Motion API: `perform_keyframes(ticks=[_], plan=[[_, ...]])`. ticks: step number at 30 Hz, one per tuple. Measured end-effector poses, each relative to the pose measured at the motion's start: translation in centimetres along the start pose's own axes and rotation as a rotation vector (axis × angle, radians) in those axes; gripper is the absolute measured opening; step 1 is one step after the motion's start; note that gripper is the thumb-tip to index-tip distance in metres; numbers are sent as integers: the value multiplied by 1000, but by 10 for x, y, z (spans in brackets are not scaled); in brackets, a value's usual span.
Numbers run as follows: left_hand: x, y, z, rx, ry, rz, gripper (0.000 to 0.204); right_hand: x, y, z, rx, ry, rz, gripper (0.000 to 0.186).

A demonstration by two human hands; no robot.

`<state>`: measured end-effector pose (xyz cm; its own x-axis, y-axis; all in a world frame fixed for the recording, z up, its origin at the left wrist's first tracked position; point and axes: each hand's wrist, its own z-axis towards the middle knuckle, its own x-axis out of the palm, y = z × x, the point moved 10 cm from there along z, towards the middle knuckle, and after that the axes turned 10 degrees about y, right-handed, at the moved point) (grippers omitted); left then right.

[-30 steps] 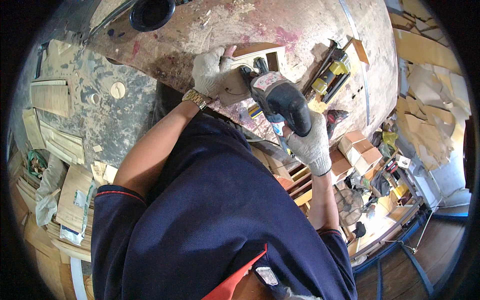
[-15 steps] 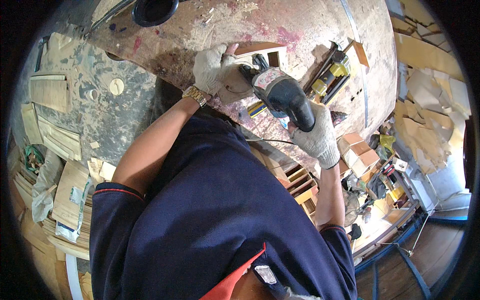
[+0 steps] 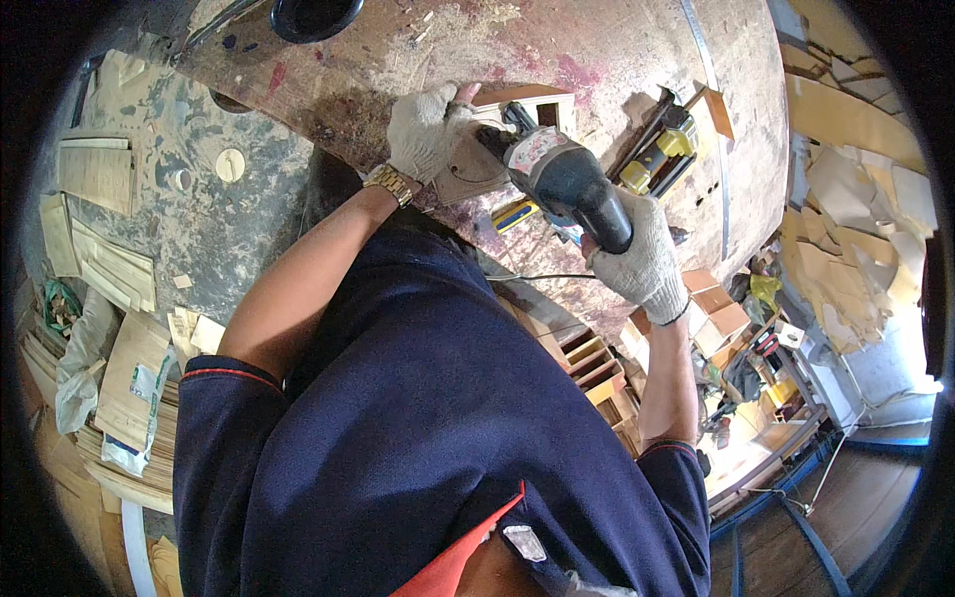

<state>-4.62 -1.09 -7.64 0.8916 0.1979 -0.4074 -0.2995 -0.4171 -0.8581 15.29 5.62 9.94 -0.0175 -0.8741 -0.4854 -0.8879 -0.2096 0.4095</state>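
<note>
My right hand (image 3: pixel 642 249), in a white knit glove, is wrapped around the handle of a black handheld power tool (image 3: pixel 577 184). Its rounded head, with a pale patterned sticker, sits over a small wooden box piece (image 3: pixel 532 97); the exact kind of tool is unclear from above. My left hand (image 3: pixel 423 129), gloved with fingertips bare, grips the near-left side of that wooden piece, its thumb side beside the tool's front. A flat board part (image 3: pixel 468 169) shows under the tool's head. What touches the wood beneath the head is hidden.
Right of the tool lies a yellow-and-black tool (image 3: pixel 667 154) beside a wooden block (image 3: pixel 713 114). A blue-and-yellow item (image 3: pixel 514 216) lies below the tool. A dark cable (image 3: pixel 542 277) crosses near my body. A metal strip (image 3: pixel 708 60) runs along the stained tabletop (image 3: pixel 398 55).
The power tool has shifted slightly right and its handle has swung a little, with my right hand moving along. My left hand stays nearly still on the wooden piece.
</note>
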Motion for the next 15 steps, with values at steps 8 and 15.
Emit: perform_keyframes(ticks=[8,15], plan=[[-2,-6,1,125,-32,-4,38,-1,2,6,-9,30,-27,31],[5,0,7,89,49,70,40,0,6,4,-26,15,-3,33]])
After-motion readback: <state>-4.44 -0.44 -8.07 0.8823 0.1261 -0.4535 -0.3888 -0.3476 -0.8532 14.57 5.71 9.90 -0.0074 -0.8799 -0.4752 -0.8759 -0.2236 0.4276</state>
